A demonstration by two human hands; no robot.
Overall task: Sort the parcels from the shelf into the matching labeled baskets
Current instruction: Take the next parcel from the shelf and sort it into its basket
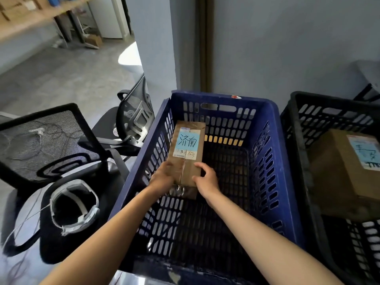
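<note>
A flat brown cardboard parcel (188, 149) with a light blue handwritten label lies inside the blue slatted basket (275, 161), against its left wall. My left hand (162, 175) grips the parcel's near left edge. My right hand (205, 179) holds its near right corner, fingers curled over the top. A black basket (298, 128) at the right holds a second brown parcel (341, 171) with a blue label. The wooden shelf (30, 19) with more boxes runs across the top left, far away.
Two black mesh office chairs (47, 145) stand left of the blue basket, one with a headset-like device (74, 206) on its seat. A grey wall and a brown door frame (205, 42) rise behind the baskets. Grey concrete floor stretches to the upper left.
</note>
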